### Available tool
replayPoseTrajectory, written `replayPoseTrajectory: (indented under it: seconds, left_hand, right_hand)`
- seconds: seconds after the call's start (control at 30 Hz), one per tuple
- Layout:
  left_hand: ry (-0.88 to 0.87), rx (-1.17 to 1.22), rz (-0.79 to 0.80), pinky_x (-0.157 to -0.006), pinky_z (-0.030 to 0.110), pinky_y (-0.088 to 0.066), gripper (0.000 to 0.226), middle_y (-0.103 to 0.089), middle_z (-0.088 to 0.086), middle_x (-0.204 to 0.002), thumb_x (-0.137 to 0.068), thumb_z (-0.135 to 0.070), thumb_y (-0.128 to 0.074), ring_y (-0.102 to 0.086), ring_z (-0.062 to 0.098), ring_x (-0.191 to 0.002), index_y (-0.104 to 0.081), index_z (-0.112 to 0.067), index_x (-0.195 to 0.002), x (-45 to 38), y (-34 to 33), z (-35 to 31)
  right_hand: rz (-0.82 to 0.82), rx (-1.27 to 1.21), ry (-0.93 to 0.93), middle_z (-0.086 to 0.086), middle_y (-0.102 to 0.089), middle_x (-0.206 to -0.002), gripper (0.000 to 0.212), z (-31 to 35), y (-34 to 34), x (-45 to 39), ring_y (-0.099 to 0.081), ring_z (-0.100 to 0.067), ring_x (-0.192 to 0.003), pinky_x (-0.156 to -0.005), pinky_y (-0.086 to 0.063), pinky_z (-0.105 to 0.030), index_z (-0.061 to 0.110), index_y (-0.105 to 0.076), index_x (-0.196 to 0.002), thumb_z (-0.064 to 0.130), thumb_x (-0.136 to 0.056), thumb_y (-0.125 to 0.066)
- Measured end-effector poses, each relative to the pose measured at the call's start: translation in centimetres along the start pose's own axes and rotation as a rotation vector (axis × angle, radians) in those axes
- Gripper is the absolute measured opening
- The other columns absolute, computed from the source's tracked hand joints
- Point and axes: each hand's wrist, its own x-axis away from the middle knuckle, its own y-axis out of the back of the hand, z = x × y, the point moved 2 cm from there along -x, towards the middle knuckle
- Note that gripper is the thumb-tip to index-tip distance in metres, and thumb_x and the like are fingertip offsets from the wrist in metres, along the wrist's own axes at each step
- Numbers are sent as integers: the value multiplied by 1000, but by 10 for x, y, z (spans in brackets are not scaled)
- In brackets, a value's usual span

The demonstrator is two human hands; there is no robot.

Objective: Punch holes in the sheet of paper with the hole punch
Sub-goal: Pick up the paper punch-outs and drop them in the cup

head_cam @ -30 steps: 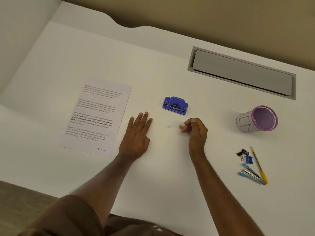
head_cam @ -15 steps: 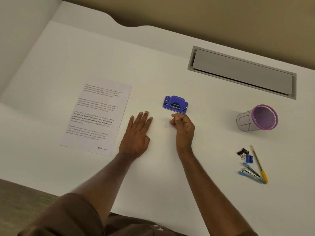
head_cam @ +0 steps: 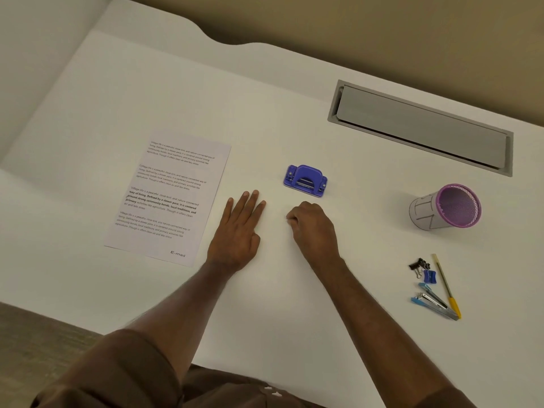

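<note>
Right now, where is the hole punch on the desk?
In the head view the blue hole punch sits mid-desk, untouched, just beyond the right hand, with the sheet of paper off to its left.

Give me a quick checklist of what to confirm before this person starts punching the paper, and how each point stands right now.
1. Sheet of paper flat on the desk and uncovered: ok.
2. Hole punch free, nothing on it: ok.
3. Paper fed into the punch: not ok, they lie apart.
4. Left hand free to take the paper: ok, flat on the desk beside it.
5. Right hand empty: cannot tell, fingers are curled under.
6. Pen cup and clips out of the way: ok.
</note>
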Motion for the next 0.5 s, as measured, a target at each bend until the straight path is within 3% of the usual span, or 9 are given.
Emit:
replayPoseTrajectory:
  seconds: [0.2,0.33,0.5]
  left_hand:
    - [2,-2,6,-125,57,-19,74,-24,12,-168,-82,-11,-35,-16,29,-157,-33,-8,-156,0,-1,1]
    - [3,-13,18,-125,57,-19,74,-23,12,-168,-83,-12,-35,-16,29,-157,-32,-8,-157,0,-1,1]
    - [5,-18,29,-125,57,-19,75,-22,12,-168,-82,-12,-35,-15,29,-157,-31,-8,-157,0,0,1]
  right_hand:
    - [8,-126,25,6,-71,-94,13,-11,1,-4,-60,-16,-93,-78,-51,-37,20,-73,-94,18,-94,-60]
    - [52,-133,93,6,-70,-100,14,-17,0,-7,-58,-15,-96,-80,-49,-33,21,-73,-103,23,-94,-63]
    - [45,-66,186,1,-69,-97,12,-17,-2,-11,-60,-22,-94,-74,-53,-40,19,-74,-99,24,-95,-64]
